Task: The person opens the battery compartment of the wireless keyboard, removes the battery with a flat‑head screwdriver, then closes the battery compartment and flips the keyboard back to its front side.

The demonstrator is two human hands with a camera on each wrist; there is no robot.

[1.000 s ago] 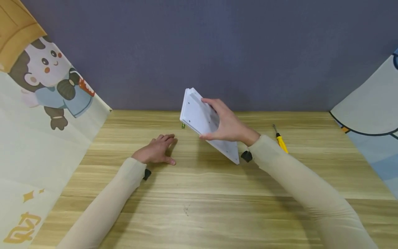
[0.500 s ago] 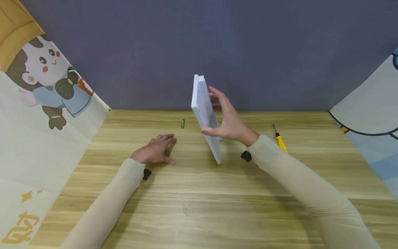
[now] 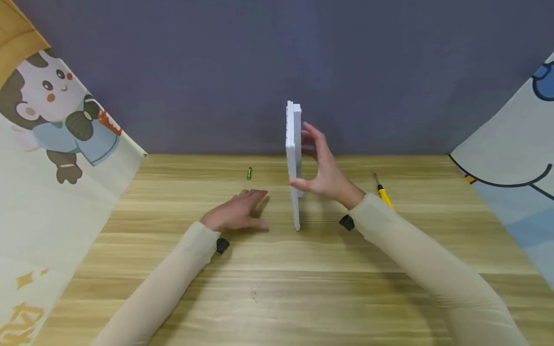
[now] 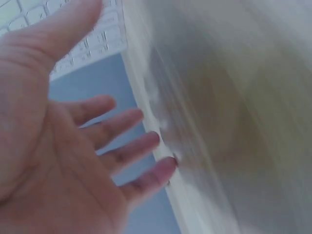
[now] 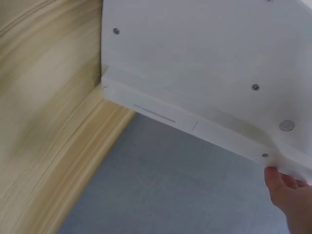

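Observation:
A white keyboard (image 3: 293, 163) stands on edge on the table, its lower end near or on the wood. My right hand (image 3: 327, 175) holds it, thumb on the near edge and fingers behind. The right wrist view shows its white underside (image 5: 195, 53) with several screws and a raised ridge; fingers (image 5: 285, 192) touch the edge. In the left wrist view the keys (image 4: 95, 41) show beyond my left hand (image 4: 63, 156). That left hand hovers or rests left of the keyboard, fingers extended, holding nothing and apart from it in the head view.
A small green battery-like cylinder (image 3: 249, 173) lies behind my left hand. A yellow-handled screwdriver (image 3: 384, 194) lies right of the right wrist, partly behind the sleeve. A dark grey wall (image 3: 216, 86) bounds the back of the wooden table (image 3: 303, 298).
The keyboard has turned from a slanted lie showing its underside to upright and edge-on, in my right hand. My left hand has shifted right towards it. The green cylinder has come into full view.

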